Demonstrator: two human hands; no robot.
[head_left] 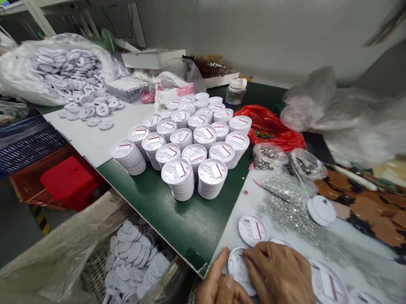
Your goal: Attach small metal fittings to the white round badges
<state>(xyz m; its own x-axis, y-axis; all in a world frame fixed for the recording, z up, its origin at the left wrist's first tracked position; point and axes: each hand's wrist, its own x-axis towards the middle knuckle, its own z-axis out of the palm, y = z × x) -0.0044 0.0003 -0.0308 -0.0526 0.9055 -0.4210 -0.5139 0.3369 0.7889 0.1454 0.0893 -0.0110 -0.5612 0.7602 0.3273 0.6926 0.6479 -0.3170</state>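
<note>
Left hand (220, 292) and right hand (277, 276) pinch a white printed disc (238, 271) low in view, fingers clamped on its rim; a slip could drop it onto the loose silver rhinestones (287, 215) nearby, scattering them.

A white-painted wall (267, 27) is seen behind the green tabletop (165, 215), and a dark cable (117, 21) is run along its far left section. A white overhead shelf (40, 6) is carried on slanted supports. Left of the tabletop, a grey floor (6, 221) is marked by black-and-yellow hazard tape (40, 219). A red plastic stool (68, 182) and a blue plastic crate (22, 146) are placed there. The room is lit evenly.
</note>
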